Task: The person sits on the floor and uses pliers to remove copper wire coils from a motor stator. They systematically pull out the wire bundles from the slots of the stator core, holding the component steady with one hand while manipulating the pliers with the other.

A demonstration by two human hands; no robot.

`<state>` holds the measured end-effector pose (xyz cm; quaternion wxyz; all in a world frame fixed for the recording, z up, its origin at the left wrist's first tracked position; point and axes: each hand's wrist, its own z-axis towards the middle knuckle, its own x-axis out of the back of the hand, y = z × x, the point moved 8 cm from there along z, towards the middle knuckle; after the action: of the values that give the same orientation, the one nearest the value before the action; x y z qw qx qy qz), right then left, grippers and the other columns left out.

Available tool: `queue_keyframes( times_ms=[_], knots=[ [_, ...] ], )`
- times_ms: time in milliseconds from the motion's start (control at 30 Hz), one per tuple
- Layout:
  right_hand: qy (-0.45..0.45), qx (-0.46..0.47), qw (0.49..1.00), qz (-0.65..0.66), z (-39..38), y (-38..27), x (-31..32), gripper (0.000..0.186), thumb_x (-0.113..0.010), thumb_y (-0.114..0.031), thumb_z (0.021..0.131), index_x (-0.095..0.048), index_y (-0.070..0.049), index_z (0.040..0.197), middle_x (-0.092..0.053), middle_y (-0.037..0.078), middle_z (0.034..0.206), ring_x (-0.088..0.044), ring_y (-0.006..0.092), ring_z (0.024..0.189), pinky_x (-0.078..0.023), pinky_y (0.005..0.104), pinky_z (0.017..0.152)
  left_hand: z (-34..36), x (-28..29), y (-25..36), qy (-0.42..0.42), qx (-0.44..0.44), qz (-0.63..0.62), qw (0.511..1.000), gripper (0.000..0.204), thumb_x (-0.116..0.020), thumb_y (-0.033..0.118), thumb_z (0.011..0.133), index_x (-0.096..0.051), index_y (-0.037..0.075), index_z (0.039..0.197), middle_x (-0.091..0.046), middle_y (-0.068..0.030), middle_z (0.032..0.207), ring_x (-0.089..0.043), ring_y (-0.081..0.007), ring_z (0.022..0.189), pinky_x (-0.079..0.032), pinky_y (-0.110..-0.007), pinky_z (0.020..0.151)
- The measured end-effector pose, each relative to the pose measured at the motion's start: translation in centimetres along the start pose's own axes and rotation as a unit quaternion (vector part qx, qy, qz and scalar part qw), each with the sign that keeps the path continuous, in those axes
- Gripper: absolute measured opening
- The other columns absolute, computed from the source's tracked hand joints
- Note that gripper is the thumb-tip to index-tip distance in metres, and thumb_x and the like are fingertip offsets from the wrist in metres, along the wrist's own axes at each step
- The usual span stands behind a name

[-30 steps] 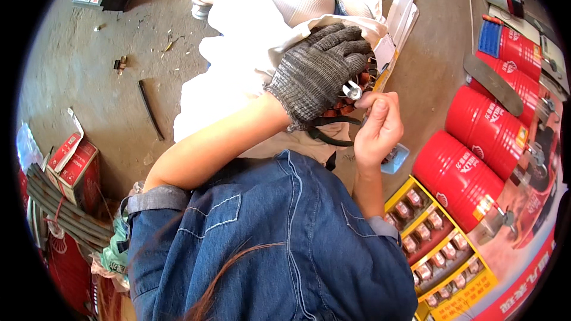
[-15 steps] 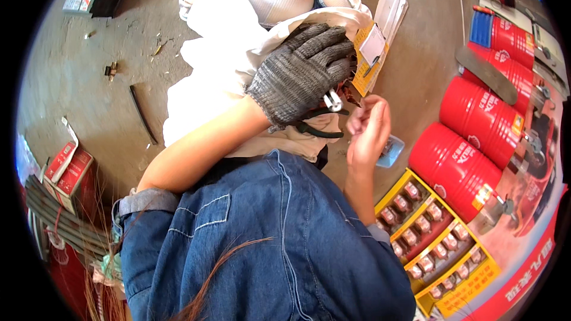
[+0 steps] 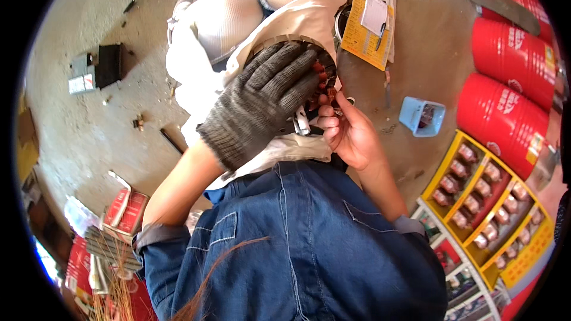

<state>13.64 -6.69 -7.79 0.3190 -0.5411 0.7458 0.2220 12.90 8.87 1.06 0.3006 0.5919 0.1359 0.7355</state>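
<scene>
A round part with a pale metal rim and red-brown wire windings, like a motor stator (image 3: 322,75), lies in my lap on white cloth (image 3: 297,146). My left hand (image 3: 262,98), in a dark grey knit glove, lies across it with the fingers bent over its top, hiding most of it. My bare right hand (image 3: 348,128) is at its right side, thumb and fingers pinched together by the windings. What they pinch is too small to make out. A short white metal piece (image 3: 301,122) pokes out below the gloved palm.
Right of my lap are a yellow board (image 3: 364,35) with a notepad and pen, and a light-blue plastic box (image 3: 422,117). Red drums (image 3: 502,113) and a yellow compartment rack (image 3: 476,202) stand farther right. A black-and-grey battery-like block (image 3: 98,70) sits on the floor at left.
My right hand has moved in from beside the part to its windings, and its fingers have closed. The gloved hand stays over the part. The view has shifted; the black tool handles no longer show.
</scene>
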Motion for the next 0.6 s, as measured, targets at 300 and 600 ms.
queue_keyframes(
  times_ms=[300,600],
  knots=[
    [-0.014,0.064,0.997,-0.050,0.6,0.3,0.3,0.027,-0.048,-0.029,0.104,-0.059,-0.004,0.106,-0.064,0.007,0.097,-0.064,0.0154,0.087,-0.056,0.0282,0.077,9.8,-4.2,-2.1,-0.317,0.006,-0.009,0.948,0.039,-0.069,0.028,0.082,-0.066,0.009,0.116,-0.067,-0.0175,0.108,-0.066,-0.0345,0.096,-0.052,-0.043,0.082],
    [-0.004,0.099,0.990,-0.100,-2.2,2.6,-1.9,0.029,-0.042,-0.024,0.106,-0.053,-0.001,0.119,-0.065,0.013,0.104,-0.065,0.0215,0.099,-0.053,0.0344,0.088,7.8,-1.1,1.3,-0.254,0.098,0.019,0.962,0.039,-0.079,0.043,0.070,-0.067,0.009,0.087,-0.064,-0.0112,0.081,-0.065,-0.0306,0.074,-0.051,-0.040,0.067]
  ],
)
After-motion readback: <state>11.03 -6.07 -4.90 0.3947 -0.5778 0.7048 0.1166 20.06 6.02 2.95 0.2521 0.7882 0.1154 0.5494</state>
